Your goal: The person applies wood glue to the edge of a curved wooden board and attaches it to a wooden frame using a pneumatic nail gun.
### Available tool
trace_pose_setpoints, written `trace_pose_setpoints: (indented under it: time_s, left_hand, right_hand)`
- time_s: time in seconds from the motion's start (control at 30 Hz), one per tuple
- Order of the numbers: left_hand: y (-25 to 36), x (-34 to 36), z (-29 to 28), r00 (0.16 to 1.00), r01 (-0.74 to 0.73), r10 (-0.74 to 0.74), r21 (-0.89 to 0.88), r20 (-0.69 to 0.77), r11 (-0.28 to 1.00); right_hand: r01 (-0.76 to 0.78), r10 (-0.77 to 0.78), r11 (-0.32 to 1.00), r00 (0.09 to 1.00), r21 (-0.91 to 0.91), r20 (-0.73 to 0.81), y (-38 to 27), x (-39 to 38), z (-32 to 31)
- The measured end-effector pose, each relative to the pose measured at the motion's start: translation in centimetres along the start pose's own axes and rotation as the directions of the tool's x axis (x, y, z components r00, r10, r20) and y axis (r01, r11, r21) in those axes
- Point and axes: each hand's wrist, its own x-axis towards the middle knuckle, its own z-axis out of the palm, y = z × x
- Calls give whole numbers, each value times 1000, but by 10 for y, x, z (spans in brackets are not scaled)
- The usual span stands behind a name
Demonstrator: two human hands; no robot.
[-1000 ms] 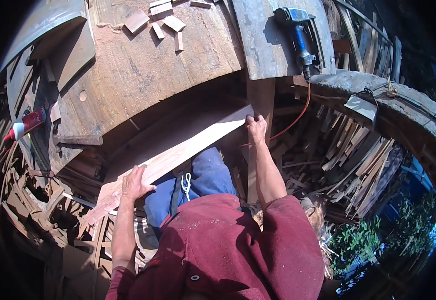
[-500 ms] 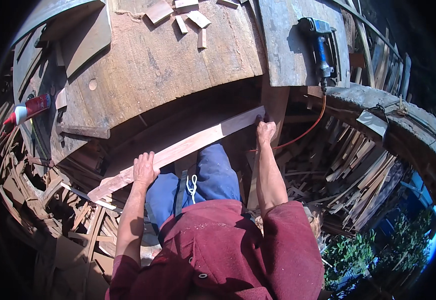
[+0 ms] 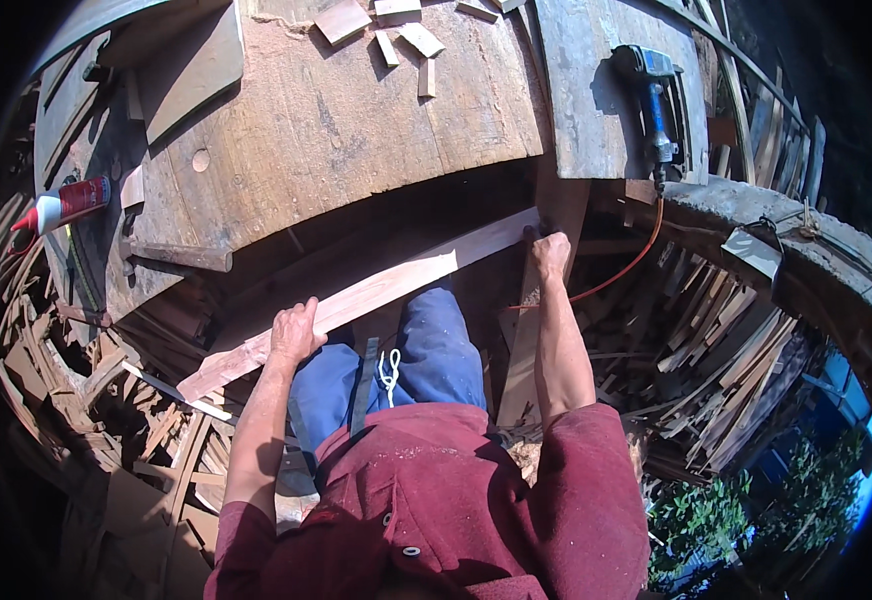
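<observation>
A long, pale wooden board (image 3: pixel 386 288) lies slantwise in front of my knees, its right end higher in view than its left. My left hand (image 3: pixel 296 333) is closed on the board's near edge, toward its left part. At the other end, my right hand (image 3: pixel 552 253) is closed at the board's near edge, with the thumb side against the wood; its fingertips are partly hidden. Just beyond the board is the curved edge of a wooden worktable (image 3: pixel 356 130).
Small wood offcuts (image 3: pixel 422 40) and sawdust lie on the table. A blue nail gun (image 3: pixel 656 105) with an orange hose (image 3: pixel 631 265) rests at right. At left are a red-and-white glue bottle (image 3: pixel 66 205) and a hammer (image 3: pixel 181 254). Scrap wood (image 3: pixel 721 350) is piled on both sides.
My left hand's fingers, flatter across the board before, are now curled at its edge. My right hand has shifted slightly right at the board's end. The whole view has shifted a little.
</observation>
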Motion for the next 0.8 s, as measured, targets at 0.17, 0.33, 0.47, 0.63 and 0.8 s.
trace_pose_setpoints:
  time_s: [0.17, 0.33, 0.47, 0.63, 0.8]
  left_hand:
    - [-4, 24, -13, 999, -9, 9, 16, 38, 1000]
    - [-15, 34, -30, 991, 6, -14, 61, 132, 998]
    - [-16, 41, -36, 991, 19, -36, 127, 130, 992]
    - [-16, 53, -20, 998, -49, 40, 181, 55, 982]
    - [84, 119, -15, 970, -244, 245, 91, 4, 965]
  right_hand:
    - [420, -417, 907, 906, -38, 72, 51, 6, 25]
    - [180, -156, 981, 958, -78, 242, 48, 18, 34]
    - [502, -502, 856, 864, 122, -36, 23, 30, 21]
    - [513, -514, 858, 855, -38, -75, 21, 33, 16]
    - [502, -502, 865, 865, -20, -19, 21, 24, 8]
